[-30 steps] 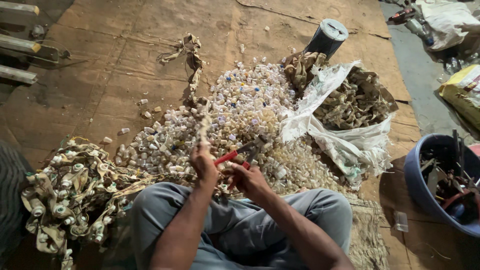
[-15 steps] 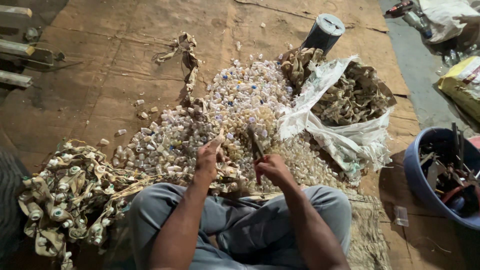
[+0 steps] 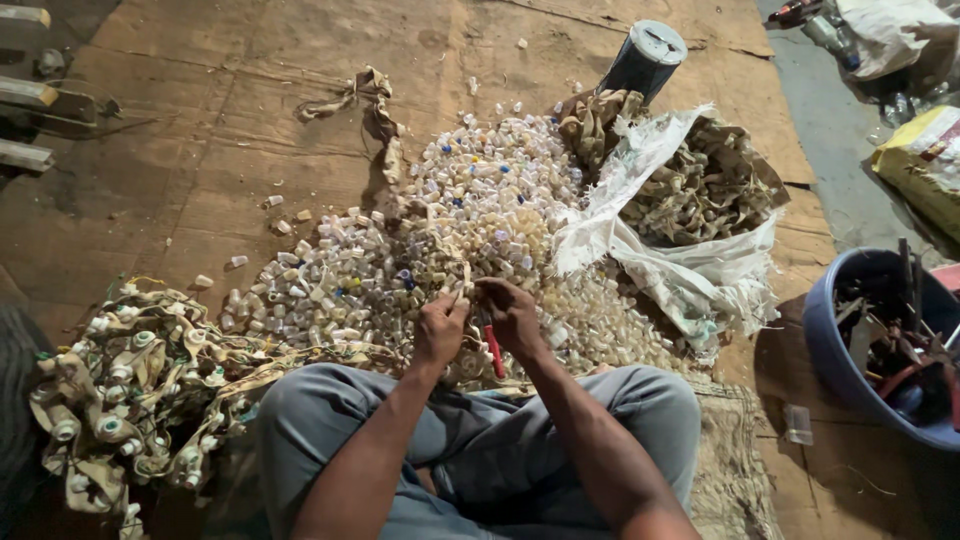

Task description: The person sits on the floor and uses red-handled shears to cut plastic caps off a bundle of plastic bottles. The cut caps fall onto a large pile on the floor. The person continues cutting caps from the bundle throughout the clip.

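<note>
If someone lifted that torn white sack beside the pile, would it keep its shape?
Probably not. The white sack looks limp: its torn edge folds over and sags on the floor. It likely weighs little itself, but the brownish scraps heaped inside would probably spill through the tear.

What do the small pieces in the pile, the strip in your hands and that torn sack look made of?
Pile of small pieces: apparently plastic, white and glossy. Strip between left hand and right hand: looks like dull tan fabric or paper tape, limp. Torn sack: seemingly woven plastic, frayed edges.

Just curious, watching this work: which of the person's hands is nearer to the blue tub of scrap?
Right. The right hand is on the blue tub's side; the left hand sits beyond it, toward the tangled strips.
</note>
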